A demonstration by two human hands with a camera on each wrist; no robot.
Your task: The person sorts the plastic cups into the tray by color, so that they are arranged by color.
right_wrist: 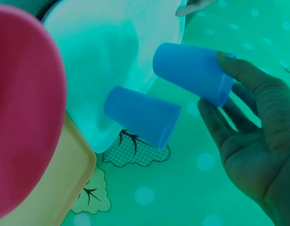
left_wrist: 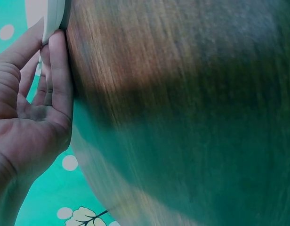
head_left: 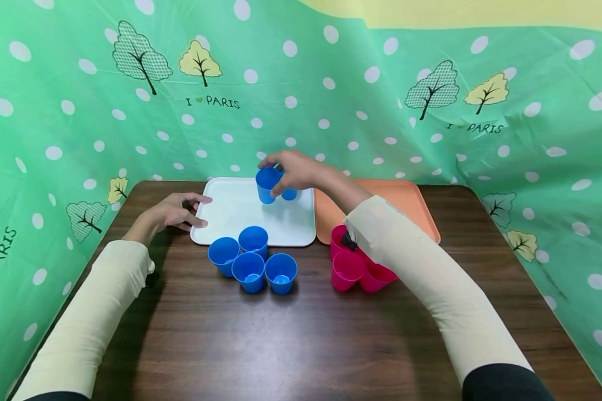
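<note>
My right hand grips a blue cup by its rim, just above the far part of the white tray. In the right wrist view the held blue cup hangs from my fingers, with a second blue cup standing on the white tray beside it. That second cup shows behind my hand in the head view. My left hand lies flat on the table, fingers straight against the tray's left edge. The fingertips touch the tray rim.
Several blue cups cluster on the dark wooden table in front of the white tray. Three pink cups stand before an orange tray, under my right forearm. A green dotted cloth walls in the table on three sides.
</note>
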